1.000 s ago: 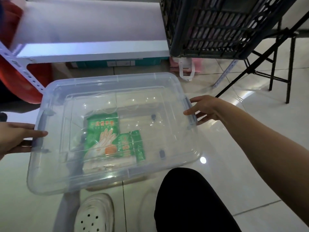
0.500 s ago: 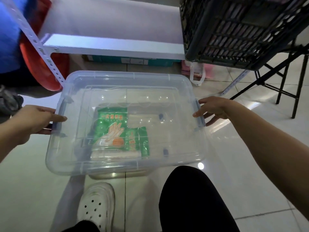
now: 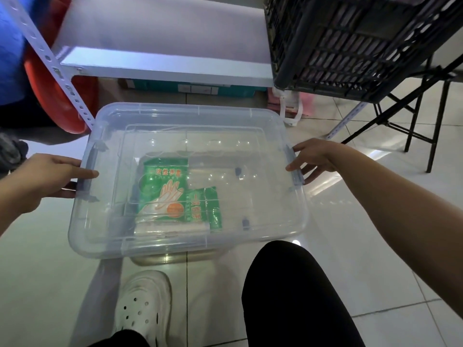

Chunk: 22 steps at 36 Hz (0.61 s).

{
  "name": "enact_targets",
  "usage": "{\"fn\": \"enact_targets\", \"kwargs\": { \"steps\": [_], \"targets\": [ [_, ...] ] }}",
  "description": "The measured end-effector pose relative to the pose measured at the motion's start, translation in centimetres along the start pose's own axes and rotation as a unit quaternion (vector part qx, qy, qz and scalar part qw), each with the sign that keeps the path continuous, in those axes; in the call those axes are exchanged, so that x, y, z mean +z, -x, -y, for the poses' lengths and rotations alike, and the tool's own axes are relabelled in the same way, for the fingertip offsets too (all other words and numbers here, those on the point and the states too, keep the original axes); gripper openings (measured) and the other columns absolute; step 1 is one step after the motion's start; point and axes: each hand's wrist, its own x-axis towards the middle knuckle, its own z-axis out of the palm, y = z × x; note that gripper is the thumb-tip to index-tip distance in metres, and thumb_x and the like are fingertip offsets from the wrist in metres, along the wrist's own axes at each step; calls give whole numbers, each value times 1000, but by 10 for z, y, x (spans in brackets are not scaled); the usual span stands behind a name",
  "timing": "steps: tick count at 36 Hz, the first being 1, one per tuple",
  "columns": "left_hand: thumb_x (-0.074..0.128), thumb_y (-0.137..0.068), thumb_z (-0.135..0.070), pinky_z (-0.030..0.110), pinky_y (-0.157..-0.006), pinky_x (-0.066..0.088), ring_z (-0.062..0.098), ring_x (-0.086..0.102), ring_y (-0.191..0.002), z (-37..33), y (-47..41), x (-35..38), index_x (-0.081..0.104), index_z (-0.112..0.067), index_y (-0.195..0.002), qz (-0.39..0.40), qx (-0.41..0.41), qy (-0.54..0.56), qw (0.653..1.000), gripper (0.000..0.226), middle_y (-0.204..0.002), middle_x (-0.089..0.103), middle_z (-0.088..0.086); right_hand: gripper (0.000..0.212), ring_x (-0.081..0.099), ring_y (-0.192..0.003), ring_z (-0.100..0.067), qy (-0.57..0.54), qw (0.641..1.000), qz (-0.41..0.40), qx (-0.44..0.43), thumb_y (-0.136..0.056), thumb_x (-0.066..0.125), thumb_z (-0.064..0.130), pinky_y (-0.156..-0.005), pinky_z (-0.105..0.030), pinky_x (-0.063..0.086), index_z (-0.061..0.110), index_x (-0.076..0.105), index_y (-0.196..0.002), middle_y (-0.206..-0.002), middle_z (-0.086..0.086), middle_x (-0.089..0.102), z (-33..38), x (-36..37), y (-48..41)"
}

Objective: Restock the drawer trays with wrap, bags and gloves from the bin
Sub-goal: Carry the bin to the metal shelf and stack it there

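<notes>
A clear plastic bin [image 3: 265, 216] with its lid on sits on the tiled floor before me. Through the lid I see a green pack of disposable gloves [image 3: 164, 189], a smaller green pack [image 3: 205, 209] to its right, and a whitish roll of wrap [image 3: 170, 227] along their near edge. My left hand [image 3: 47, 179] grips the bin's left latch, thumb on the lid. My right hand [image 3: 315, 157] holds the right latch, fingers curled around it. No drawer trays are in view.
A white metal shelf [image 3: 165, 71] runs across the back, with a black lattice crate [image 3: 350, 41] on its right end. A red basin [image 3: 57, 96] stands at left, black folding legs [image 3: 421, 116] at right. My white shoe [image 3: 142, 304] and black-clad knee [image 3: 295, 296] are near.
The bin has shifted right and further from me in the view, and now lies more level. Both hands stay on its side latches.
</notes>
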Motion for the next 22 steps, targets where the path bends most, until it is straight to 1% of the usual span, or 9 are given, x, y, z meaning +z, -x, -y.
{"fn": "enact_targets", "kwargs": {
  "steps": [4,7,8,10,12,14,17,19,22],
  "targets": [
    [93,-57,-15,55,-82,58,45,74,-83,5,-12,-6,73,-9,-105,-2,-25,4,1000,53,-104,76,15,58,69,-83,-36,-5,1000,-4,2,-74,79,-3,-52,-41,58,5,56,-127,-102,-16,67,3,1,-2],
    [96,-50,-27,52,-74,60,39,76,-83,14,-21,-12,73,-12,-105,2,-23,-3,1000,61,-100,77,15,50,71,-78,-35,-12,1000,-4,5,-75,78,-4,-50,-39,58,3,58,-121,-99,-16,68,3,1,-1],
    [96,-46,-27,52,-74,60,39,75,-83,15,-23,-13,74,-11,-104,1,-25,-4,1000,64,-99,77,15,49,70,-78,-35,-12,1000,-5,6,-76,78,-4,-50,-38,58,3,58,-120,-99,-16,67,4,1,-1],
    [96,-39,-22,57,-79,57,47,73,-87,15,-25,-14,75,-8,-103,8,-45,7,999,69,-102,76,18,49,69,-81,-36,-11,1000,-6,9,-76,77,-4,-49,-39,58,2,57,-121,-102,-17,66,4,2,-2],
    [94,-48,-16,59,-82,56,49,72,-88,8,-19,-11,74,-7,-106,8,-48,5,999,62,-106,74,19,51,68,-85,-39,-3,1000,-12,13,-77,77,-4,-49,-41,58,-1,56,-123,-107,-20,64,6,4,-4],
    [90,-61,-11,59,-83,56,47,73,-85,0,-6,-3,72,-7,-107,-6,-40,-2,999,50,-108,74,18,52,67,-85,-40,9,1000,-16,22,-77,76,-5,-49,-43,59,-5,54,-124,-107,-22,63,9,6,-4],
    [86,-68,-8,56,-81,59,42,75,-79,-14,20,10,74,-8,-93,-32,-11,-19,999,28,-102,75,15,55,65,-85,-39,11,999,-21,29,-78,75,-4,-47,-44,59,-5,52,-128,-103,-19,61,10,7,-1],
    [84,-71,-5,51,-80,60,40,74,-80,-21,35,17,74,-8,-90,-47,6,-21,999,21,-101,75,16,59,63,-84,-36,-3,999,-33,22,-79,76,-3,-51,-45,60,-2,51,-132,-101,-17,60,10,10,4],
    [79,-81,-8,42,-79,58,38,71,-88,-26,59,25,70,-3,-112,-39,22,-14,999,33,-107,73,18,68,62,-87,-33,-59,995,-81,-6,-78,79,5,-63,-47,59,8,49,-139,-104,-15,61,-4,20,14]
  ]
}}
